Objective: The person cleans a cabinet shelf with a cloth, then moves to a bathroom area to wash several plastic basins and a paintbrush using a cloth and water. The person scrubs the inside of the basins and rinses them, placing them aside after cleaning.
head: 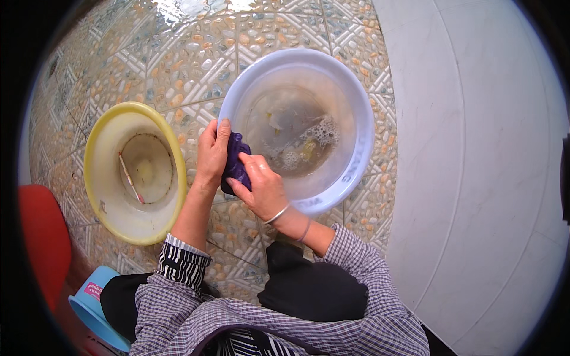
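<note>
A wet, dark purple item (235, 165), perhaps a cloth or a soft shoe, is held between my two hands at the left rim of a pale blue plastic basin (307, 58). My left hand (213, 153) grips its left side, thumb up beside the basin rim. From the right, my right hand (266, 184) pinches it between thumb and fingers. Murky water (289, 120) with foam (324, 131) and pale and yellowish bits fills the bottom of the basin. What the item rests on is hidden.
Left of my arms stands a yellow-rimmed basin (91, 178) with a thin stick-like brush (130, 180) inside. A light blue bucket (95, 307) is tilted at lower left, near a red seat-like object (44, 240). A pale wall (427, 155) bounds the wet tiled floor (196, 66) on the right.
</note>
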### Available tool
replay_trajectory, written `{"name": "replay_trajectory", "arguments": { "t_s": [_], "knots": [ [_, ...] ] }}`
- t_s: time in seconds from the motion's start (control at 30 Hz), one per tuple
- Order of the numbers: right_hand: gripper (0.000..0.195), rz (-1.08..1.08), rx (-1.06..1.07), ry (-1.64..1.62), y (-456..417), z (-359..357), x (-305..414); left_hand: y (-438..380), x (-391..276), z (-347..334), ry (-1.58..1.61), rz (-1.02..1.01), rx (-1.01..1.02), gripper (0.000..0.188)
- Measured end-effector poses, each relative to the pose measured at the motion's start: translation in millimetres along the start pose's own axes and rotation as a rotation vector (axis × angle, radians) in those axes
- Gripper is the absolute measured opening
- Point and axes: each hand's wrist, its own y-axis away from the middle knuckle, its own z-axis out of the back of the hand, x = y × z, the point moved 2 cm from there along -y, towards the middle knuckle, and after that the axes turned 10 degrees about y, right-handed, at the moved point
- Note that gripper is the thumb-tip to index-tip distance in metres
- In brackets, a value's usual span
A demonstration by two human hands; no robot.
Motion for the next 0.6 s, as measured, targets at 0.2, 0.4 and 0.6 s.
{"name": "replay_trajectory", "arguments": {
  "t_s": [0.2, 0.4, 0.6],
  "knots": [
    [0.019, 0.117, 0.385, 0.126, 51.4, 3.5, -48.9, -13.6, 16.7, 19.0, 0.000, 0.014, 0.050, 0.027],
    [0.016, 0.109, 0.814, 0.833, 48.5, 61.1, -178.6, -24.5, -9.1, 17.0, -0.149, -0.035, 0.097, 0.033],
    [0.034, -0.097, -0.042, 0.686, -82.9, 1.6, -219.5, -9.1, 14.0, 9.0, -0.378, -0.140, -0.026, 0.032]
  ]
}}
